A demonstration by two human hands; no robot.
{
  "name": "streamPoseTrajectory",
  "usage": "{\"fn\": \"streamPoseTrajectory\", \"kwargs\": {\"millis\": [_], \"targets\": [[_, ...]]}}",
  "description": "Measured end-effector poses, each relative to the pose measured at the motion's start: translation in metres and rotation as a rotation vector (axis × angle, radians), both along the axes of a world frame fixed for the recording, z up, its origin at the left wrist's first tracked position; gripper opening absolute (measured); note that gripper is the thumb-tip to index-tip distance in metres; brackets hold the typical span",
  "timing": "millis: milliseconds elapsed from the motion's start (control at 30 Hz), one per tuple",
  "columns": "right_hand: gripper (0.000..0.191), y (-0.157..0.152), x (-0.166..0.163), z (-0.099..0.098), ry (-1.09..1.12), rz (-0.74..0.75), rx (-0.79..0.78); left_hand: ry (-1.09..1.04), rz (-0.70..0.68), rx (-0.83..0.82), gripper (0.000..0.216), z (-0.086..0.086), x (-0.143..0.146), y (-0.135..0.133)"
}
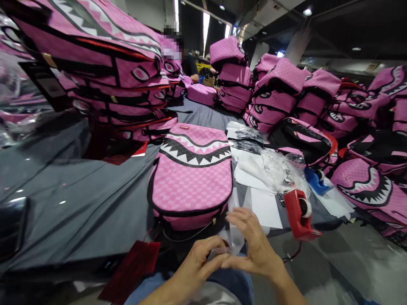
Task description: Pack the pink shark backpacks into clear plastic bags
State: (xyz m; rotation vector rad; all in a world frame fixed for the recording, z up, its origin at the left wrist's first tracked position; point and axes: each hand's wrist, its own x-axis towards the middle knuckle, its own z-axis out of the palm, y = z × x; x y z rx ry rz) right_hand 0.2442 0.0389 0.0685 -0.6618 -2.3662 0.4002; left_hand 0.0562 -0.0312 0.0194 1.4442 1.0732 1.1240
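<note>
A pink checkered backpack [192, 178] with a shark-mouth print lies flat on the grey table [79, 203] in front of me. Below its near edge, both my hands meet on a small clear plastic piece [235, 235]. My left hand [200, 258] pinches it from the left with curled fingers. My right hand [254, 243] touches it from the right, its fingers partly spread above. A red hang tag [133, 264] on a cord dangles off the table edge, left of my hands.
A red tape dispenser [299, 214] and a blue one [316, 180] sit right of the backpack among white sheets [265, 207] and clear plastic bags [280, 169]. Stacks of pink backpacks [104, 72] rise at left, back and right. A person [189, 63] works at the far end.
</note>
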Motion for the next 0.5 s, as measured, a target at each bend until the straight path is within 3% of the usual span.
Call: {"fn": "streamPoseTrajectory", "kwargs": {"millis": [67,133,167,267,333,367,500], "targets": [[0.051,0.005,-0.006,0.006,-0.143,0.247,-0.103,0.139,-0.139,0.029,0.029,0.006,-0.025,-0.019],[0.033,0.009,-0.016,0.001,-0.183,0.329,-0.183,0.217,-0.133,0.011,0.028,0.006,-0.046,-0.035],[0.033,0.009,-0.022,-0.005,-0.189,0.341,-0.192,0.226,-0.091,-0.003,0.029,0.004,-0.055,-0.04],[0.047,-0.001,-0.039,-0.023,-0.143,0.335,-0.182,0.199,0.058,-0.048,0.031,-0.006,-0.073,-0.051],[0.066,-0.012,-0.046,-0.033,-0.072,0.294,-0.211,0.19,0.092,-0.063,0.03,-0.009,-0.079,-0.054],[0.066,-0.017,-0.048,-0.037,-0.044,0.261,-0.214,0.189,0.081,-0.067,0.03,-0.01,-0.081,-0.055],[0.015,-0.025,-0.043,-0.052,-0.046,0.142,-0.142,0.197,0.081,-0.051,0.03,-0.01,-0.089,-0.059]]}}
